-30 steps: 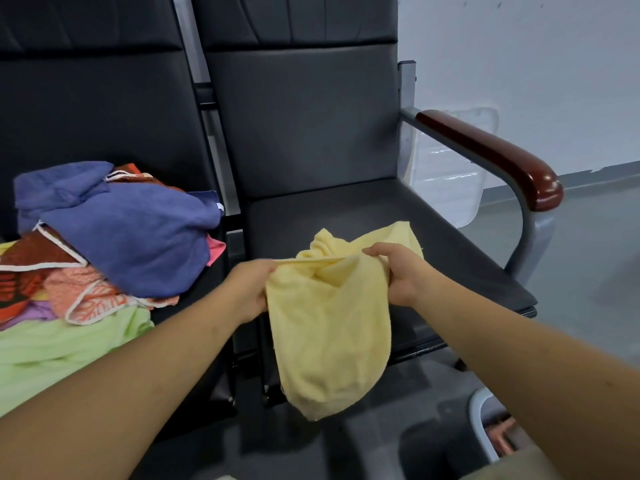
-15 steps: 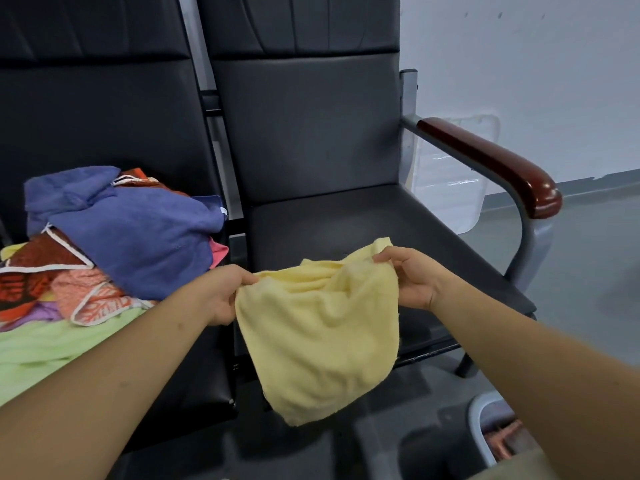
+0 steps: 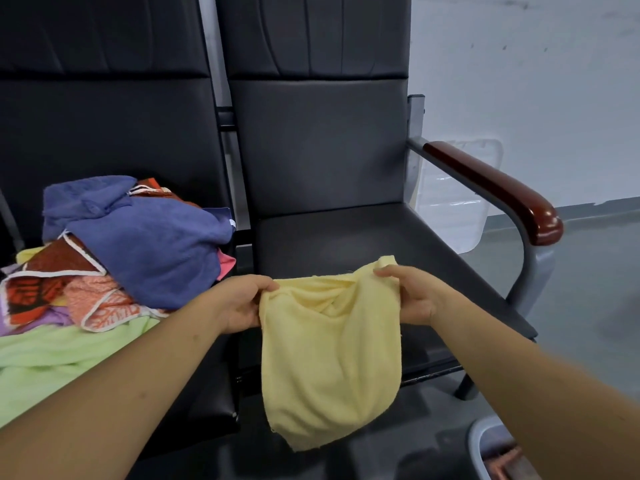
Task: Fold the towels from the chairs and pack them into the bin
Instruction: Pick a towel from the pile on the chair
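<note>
1. Towels [image 3: 114,271] lie heaped on the seat of the left chair [image 3: 104,126]. A green towel [image 3: 45,358] is spread at the bottom toward the front edge. A red patterned towel [image 3: 41,275] and an orange patterned towel [image 3: 100,303] lie crumpled above it, and a blue towel [image 3: 149,247] is bunched on top.
2. The left hand [image 3: 239,303] is just right of the heap, over the gap between the two seats. It grips the upper left corner of the yellow towel [image 3: 329,368], with the thumb on top of the cloth and the fingers curled round its edge.
3. The yellow towel hangs in the air between the two hands, in front of the front edge of the right chair [image 3: 346,233] and above the floor [image 3: 588,306].
   - Its top edge runs left to right from one hand to the other, slack and gathered into folds near the middle.
   - Its long axis runs downward from the hands, and its rounded lower end points at the floor.
4. The right hand [image 3: 412,296] grips the upper right corner, the fingers curled over the cloth from above. A small tip of towel sticks up past the fingertips [image 3: 384,271].
5. The right chair's black seat shows behind the towel. Its dark wooden armrest [image 3: 495,192] is on the far right side.
6. A clear plastic lid [image 3: 460,209] leans upright against the wall [image 3: 536,81] behind the armrest.
7. The bin [image 3: 479,441] shows only as a pale rim in the lower right corner, partly hidden by the right forearm. Something reddish lies inside, too blurred to name.
</note>
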Available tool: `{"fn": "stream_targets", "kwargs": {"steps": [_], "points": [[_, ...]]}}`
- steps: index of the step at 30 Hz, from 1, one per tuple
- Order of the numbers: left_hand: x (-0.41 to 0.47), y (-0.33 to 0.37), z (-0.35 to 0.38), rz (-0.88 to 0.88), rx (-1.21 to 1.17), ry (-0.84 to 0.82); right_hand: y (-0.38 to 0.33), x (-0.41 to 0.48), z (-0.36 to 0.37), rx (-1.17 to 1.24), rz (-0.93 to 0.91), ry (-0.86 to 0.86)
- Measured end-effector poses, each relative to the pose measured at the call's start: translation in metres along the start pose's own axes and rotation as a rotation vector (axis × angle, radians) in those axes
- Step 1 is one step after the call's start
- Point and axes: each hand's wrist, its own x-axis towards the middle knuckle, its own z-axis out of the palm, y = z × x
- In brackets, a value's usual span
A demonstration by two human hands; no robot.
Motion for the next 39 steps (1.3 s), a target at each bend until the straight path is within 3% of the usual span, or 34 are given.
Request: {"fn": "stream_targets", "kwargs": {"steps": [8,12,15,18,20,24,28,30,33,39], "points": [[-0.024,0.036,0.007,0.007,-0.420,0.058,-0.035,-0.030,0.007,0.510,-0.388,-0.069],[-0.042,0.059,0.002,0.075,-0.401,-0.053,-0.054,-0.053,0.004,0.460,-0.480,-0.098],[-0.046,0.087,0.001,0.185,-0.315,-0.050,-0.068,-0.072,0.005,0.348,-0.509,-0.146],[-0.053,0.120,0.000,0.338,-0.263,-0.004,-0.083,-0.084,0.009,0.408,-0.561,-0.221],[-0.059,0.139,-0.001,0.410,-0.226,0.049,-0.091,-0.089,0.013,0.394,-0.532,-0.286],[-0.077,0.162,0.008,0.445,-0.157,0.056,-0.090,-0.087,0.030,0.063,-0.307,-0.221],[-0.090,0.170,0.007,0.449,-0.050,0.059,-0.102,-0.091,0.034,0.316,-0.403,-0.262],[-0.090,0.170,0.003,0.475,0.017,0.160,-0.110,-0.099,0.030,0.429,-0.426,-0.317],[-0.091,0.169,-0.003,0.510,0.194,0.332,-0.112,-0.103,0.026,0.362,-0.368,-0.246],[-0.092,0.172,0.001,0.505,0.015,0.131,-0.085,-0.093,0.029,0.044,-0.206,-0.186]]}}
